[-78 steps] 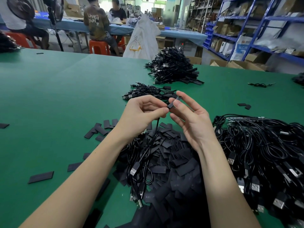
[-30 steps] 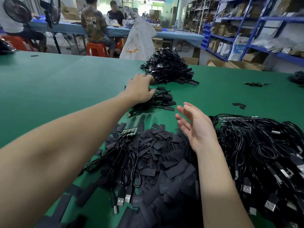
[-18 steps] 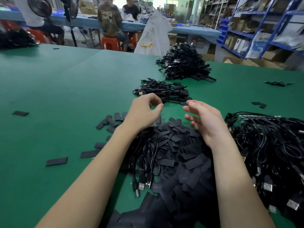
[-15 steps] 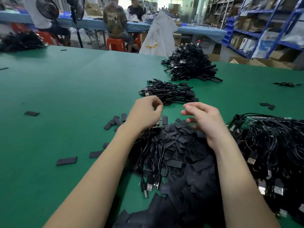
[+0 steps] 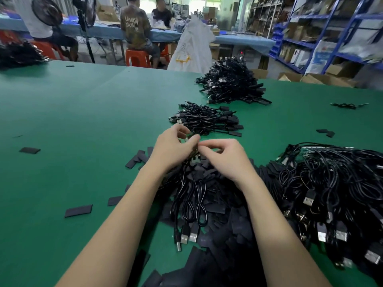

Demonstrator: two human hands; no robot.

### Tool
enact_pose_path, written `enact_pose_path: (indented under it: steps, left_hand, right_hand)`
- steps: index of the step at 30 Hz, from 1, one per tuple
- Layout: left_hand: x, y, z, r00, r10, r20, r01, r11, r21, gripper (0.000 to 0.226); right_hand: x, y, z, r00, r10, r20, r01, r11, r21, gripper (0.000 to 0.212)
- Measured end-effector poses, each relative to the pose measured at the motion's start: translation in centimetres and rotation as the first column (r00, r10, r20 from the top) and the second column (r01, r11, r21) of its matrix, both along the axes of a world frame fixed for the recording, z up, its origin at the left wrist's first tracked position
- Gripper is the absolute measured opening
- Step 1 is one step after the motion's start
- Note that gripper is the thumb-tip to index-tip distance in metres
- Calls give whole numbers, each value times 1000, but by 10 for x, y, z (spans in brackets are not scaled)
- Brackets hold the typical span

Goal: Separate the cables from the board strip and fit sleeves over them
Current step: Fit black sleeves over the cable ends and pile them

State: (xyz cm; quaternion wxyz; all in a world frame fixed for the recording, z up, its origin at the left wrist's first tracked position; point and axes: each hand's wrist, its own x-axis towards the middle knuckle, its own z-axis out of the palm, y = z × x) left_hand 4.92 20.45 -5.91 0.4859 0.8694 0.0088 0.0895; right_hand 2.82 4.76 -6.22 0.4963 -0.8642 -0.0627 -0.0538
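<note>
We see both hands meeting above the near pile of flat black sleeves (image 5: 215, 195) on the green desk (image 5: 78, 125); the left hand (image 5: 173, 149) has its fingers curled, its grip closed on a small metal-tipped end that glints between thumb and forefinger; the right hand (image 5: 227, 159) is curled too, fingertips pinched together just beside the left hand's, though what exactly its grip closes on is hidden behind the knuckles (some small dark part shows below them, too blurred for us to name). A bunch of black cables (image 5: 189, 206) hangs down from under the hands and trails toward us over the sleeves, ending in silver plugs (image 5: 187, 237) that lie on the desk; the board strip itself we cannot make out. To the right a big tangle of cables (image 5: 335, 195) sprawls, plugs pointing our way; beyond the hands sits a small cable heap (image 5: 207, 120), and farther back a larger heap (image 5: 232, 83). Loose sleeves lie scattered to the left, one (image 5: 78, 210) near the left forearm, another (image 5: 29, 150) well apart. Past the desk's far edge people sit on red stools (image 5: 137, 58) at a blue bench, beside a white sack (image 5: 193, 48); blue shelves (image 5: 323, 34) stand at right.
</note>
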Motion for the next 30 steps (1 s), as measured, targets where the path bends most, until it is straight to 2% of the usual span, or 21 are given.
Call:
enact_pose_path:
  steps: [2, 3, 5, 6, 7, 10, 13, 17, 20, 22, 25, 30]
  left_hand:
    - [-2, 1, 5, 995, -36, -92, 14, 972, -235, 32]
    - [-3, 1, 7, 983, -109, -146, 47, 927, -373, 31]
    - [-5, 0, 10, 937, -297, -184, 116, 760, -639, 21]
    - [-6, -1, 11, 919, -356, -171, 137, 695, -706, 15]
    - [-5, -3, 11, 910, -380, -165, 147, 668, -730, 11]
    - [-6, -5, 10, 909, -377, -178, 134, 668, -732, 12]
    - [-7, -3, 12, 901, -397, -175, 149, 661, -735, 10]
    - [-11, 1, 13, 869, -463, -177, 197, 651, -733, 17]
    - [-12, 0, 13, 864, -478, -159, 215, 635, -742, 12]
    - [-13, 1, 15, 856, -491, -165, 227, 642, -732, 9]
    - [-13, 3, 17, 845, -505, -176, 236, 647, -725, 10]
    - [-16, 0, 23, 821, -536, -199, 191, 586, -788, 6]
  right_hand:
    - [0, -6, 5, 1000, 1, -30, 6, 966, 259, 10]
    - [-1, -9, 8, 997, 26, -68, 2, 922, 386, 10]
    - [-4, -13, 12, 986, 92, -139, 2, 827, 562, 12]
    - [-5, -14, 13, 981, 113, -161, 7, 798, 603, 13]
    - [-6, -16, 14, 977, 125, -173, 12, 777, 630, 14]
    - [-6, -18, 15, 972, 127, -196, 40, 737, 675, 14]
    - [-5, -15, 14, 970, 109, -216, 74, 716, 695, 22]
    - [-5, -13, 15, 935, 169, -313, 120, 678, 726, 29]
    - [-5, -15, 16, 915, 201, -350, 144, 647, 748, 40]
    - [-5, -16, 17, 908, 214, -359, 145, 644, 751, 38]
    - [-5, -17, 18, 897, 245, -367, 134, 642, 755, 23]
    - [-6, -15, 19, 874, 311, -373, 148, 561, 815, 21]
